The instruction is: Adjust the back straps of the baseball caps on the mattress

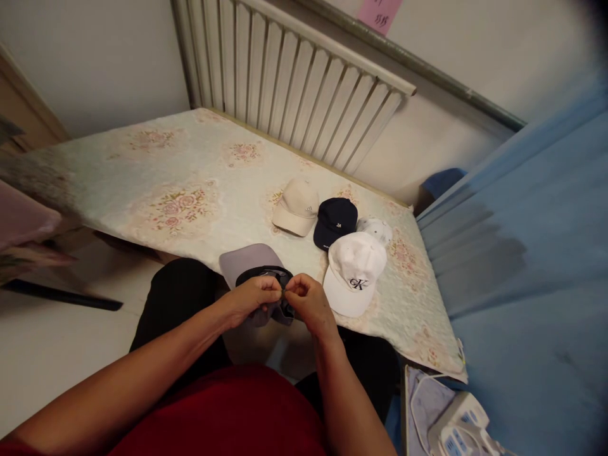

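Note:
A grey baseball cap (251,258) is held over my lap at the near table edge, its brim pointing up and to the left and its dark inside showing. My left hand (256,296) pinches the cap's back edge between thumb and fingers. Close beside it, my right hand (308,299) pinches the same back part, with the fingertips of both hands nearly touching. Exactly what lies between the fingertips is too small to make out. A white baseball cap (354,269) with black "CK" letters lies on the table just right of my right hand.
Behind it on the flowered tablecloth (199,171) lie a beige cap (298,206), a navy cap (336,221) and a partly hidden pale cap (375,229). A radiator (294,82) stands at the back. A blue curtain (517,266) hangs at right, above a white appliance with a cord (460,424).

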`<state>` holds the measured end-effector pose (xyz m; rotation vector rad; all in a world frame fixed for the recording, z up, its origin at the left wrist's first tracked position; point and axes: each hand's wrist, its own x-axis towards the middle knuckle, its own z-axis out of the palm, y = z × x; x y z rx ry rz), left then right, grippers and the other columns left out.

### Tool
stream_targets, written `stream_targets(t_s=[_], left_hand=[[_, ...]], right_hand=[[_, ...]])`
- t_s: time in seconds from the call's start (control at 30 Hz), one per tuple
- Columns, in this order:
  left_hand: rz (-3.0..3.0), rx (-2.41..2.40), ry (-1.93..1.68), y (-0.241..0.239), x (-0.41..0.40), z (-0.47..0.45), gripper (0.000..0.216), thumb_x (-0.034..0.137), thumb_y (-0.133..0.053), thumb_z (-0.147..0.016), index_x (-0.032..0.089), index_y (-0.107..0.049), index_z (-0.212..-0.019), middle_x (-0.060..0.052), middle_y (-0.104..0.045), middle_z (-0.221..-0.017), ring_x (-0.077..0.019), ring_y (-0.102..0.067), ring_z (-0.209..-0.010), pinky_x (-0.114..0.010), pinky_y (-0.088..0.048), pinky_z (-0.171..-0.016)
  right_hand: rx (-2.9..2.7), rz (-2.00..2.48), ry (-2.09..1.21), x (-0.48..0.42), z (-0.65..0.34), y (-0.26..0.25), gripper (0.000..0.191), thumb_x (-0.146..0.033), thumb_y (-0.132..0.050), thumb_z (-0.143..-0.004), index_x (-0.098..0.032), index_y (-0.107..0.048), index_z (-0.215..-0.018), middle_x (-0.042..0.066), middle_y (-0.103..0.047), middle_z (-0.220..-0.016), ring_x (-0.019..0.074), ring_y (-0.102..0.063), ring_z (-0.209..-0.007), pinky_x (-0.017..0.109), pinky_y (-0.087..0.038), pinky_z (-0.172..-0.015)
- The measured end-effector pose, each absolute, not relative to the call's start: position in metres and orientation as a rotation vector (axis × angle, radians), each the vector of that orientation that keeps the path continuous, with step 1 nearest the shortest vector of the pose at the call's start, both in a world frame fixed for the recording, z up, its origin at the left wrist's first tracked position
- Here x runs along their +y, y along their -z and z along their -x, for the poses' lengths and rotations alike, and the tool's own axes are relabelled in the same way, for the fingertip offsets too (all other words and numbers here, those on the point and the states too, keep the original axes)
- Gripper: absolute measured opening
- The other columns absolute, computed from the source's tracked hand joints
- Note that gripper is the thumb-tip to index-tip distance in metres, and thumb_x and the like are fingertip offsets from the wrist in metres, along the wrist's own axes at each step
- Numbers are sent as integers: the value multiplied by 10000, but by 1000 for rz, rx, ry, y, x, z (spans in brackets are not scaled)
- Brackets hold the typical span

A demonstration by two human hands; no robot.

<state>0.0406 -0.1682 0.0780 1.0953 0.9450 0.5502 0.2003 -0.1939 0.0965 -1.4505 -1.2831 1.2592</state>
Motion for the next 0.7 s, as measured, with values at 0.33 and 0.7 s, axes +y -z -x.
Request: stream_targets(t_s=[0.33,0.7], left_hand=[[-1127,945,-600,-75,-170,-45,137,268,-635,-676,172,-540,-696,36,-553,-612,-78,-412,-504,-204,-265,-473],[-1510,1076,-871,-64,-174,-49,134,238,-649,-703,181,-569,-793,25,-567,-740,-130,-530,-686,-246,-408,-631]], right_hand=[[-1241,1473,-1272,-194,-201,-89,72,-163,-580,-642,-197,-567,-704,-69,-523,-545,76,-421,-476,193,-296,-450],[-1199,1445,-1275,-191,-205,-89,80,-222,-634,-654,-193,-599,-720,-75,-517,-527,83,-443,-463,210,-325,-466]])
